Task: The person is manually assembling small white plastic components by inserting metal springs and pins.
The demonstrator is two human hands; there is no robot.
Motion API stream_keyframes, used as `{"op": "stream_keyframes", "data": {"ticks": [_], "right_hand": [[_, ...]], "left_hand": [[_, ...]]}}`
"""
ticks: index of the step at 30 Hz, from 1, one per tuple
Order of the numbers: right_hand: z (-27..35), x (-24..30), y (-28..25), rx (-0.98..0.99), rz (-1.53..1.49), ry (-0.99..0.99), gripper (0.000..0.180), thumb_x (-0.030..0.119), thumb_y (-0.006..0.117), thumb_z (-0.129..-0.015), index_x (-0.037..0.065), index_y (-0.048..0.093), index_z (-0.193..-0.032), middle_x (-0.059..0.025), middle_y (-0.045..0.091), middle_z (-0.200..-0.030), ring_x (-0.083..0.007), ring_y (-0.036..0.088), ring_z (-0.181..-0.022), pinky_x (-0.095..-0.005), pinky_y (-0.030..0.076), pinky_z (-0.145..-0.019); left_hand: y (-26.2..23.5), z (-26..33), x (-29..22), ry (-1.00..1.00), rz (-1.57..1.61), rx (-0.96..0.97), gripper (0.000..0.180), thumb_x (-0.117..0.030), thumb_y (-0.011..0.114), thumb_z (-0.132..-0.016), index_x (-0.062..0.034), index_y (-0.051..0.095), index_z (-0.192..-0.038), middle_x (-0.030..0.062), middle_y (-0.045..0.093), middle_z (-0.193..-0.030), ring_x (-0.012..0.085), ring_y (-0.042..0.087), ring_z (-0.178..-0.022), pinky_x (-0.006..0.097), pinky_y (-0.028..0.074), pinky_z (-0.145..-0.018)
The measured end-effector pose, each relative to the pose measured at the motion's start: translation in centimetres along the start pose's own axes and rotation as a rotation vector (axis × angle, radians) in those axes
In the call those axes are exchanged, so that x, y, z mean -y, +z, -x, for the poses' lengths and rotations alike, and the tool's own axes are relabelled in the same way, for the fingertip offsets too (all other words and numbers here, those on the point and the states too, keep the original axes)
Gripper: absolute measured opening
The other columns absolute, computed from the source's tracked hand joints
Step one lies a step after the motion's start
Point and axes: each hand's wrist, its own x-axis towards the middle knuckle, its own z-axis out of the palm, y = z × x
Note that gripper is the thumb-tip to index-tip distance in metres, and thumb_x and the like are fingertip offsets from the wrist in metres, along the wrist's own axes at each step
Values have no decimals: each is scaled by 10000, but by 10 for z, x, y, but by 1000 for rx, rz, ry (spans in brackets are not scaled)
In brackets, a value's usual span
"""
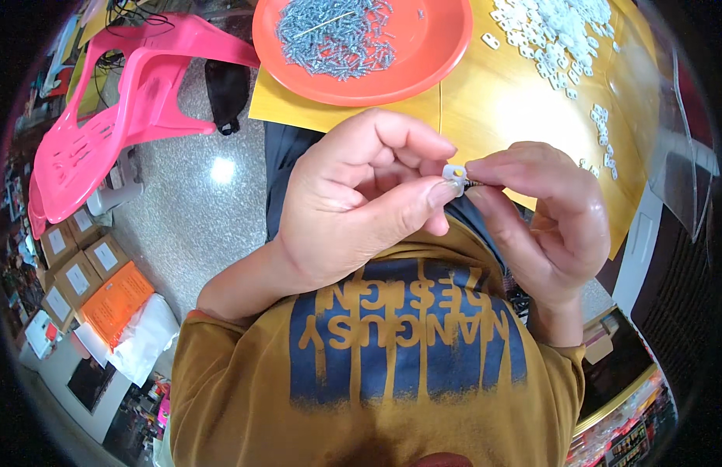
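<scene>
Between thumb and fingers, my left hand (pixel 361 191) pinches a small white plastic clip (pixel 455 173) with a hole in it. My right hand (pixel 544 206) grips a screw (pixel 474 184) by its end, right up against the clip. Most of the screw is hidden by the fingertips, so how deep it sits in the clip cannot be made out. Beyond my hands, an orange-red plate (pixel 423 66) holds a heap of silvery screws (pixel 333 39). Many loose white clips (pixel 559 39) are piled on the yellow table (pixel 485 93) to the right of it.
A smaller row of joined or overlapping clips (pixel 602 132) lies near the table's right side. At left stands a pink plastic chair (pixel 131 101) on the speckled floor (pixel 197 202). Cardboard boxes (pixel 77 272) and an orange packet (pixel 115 303) are at lower left.
</scene>
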Motion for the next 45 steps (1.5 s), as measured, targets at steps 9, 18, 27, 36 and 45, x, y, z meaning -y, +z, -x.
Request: {"op": "stream_keyframes", "data": {"ticks": [9, 18, 27, 36, 45], "right_hand": [[6, -2, -3, -44, -102, 29, 271, -125, 598, -687, -36, 474, -910, -167, 594, -813, -196, 559, -702, -264, 427, -610], [8, -7, -2, -89, -109, 58, 197, -68, 649, -649, 7, 573, -814, -95, 602, -754, -203, 574, -609, -278, 436, -516], [37, -28, -4, -238, -1, 104, 212, 34, 675, -645, 29, 581, -834, -83, 600, -778, -228, 581, -683, -321, 452, -597], [85, -49, -67, -411, 696, 452, 145, -13, 608, -715, 16, 578, -855, -100, 564, -815, -203, 546, -729, -268, 444, -612], [69, -58, -68, -336, 648, 459, 112, 9, 610, -712, 15, 583, -821, -99, 554, -787, -227, 541, -712, -291, 432, -624]], "left_hand": [[2, -3, 2, 195, -158, 101, 195, 104, 504, -777, 43, 475, -961, 126, 507, -839, 156, 575, -629, 228, 485, -540], [9, 1, 18, 137, -147, -34, 204, 118, 502, -776, 9, 511, -949, 97, 516, -857, 119, 576, -640, 204, 469, -552], [15, -16, 35, -30, -120, -147, 123, 64, 488, -799, 24, 495, -915, 93, 545, -768, 130, 539, -590, 224, 439, -569], [31, -30, 41, -150, -58, -157, 111, 31, 519, -799, 23, 508, -909, 80, 545, -741, 134, 533, -580, 218, 429, -552], [32, -33, 40, -176, -49, -134, 117, 41, 508, -802, 8, 512, -914, 66, 545, -741, 104, 533, -581, 207, 430, -544]]}}
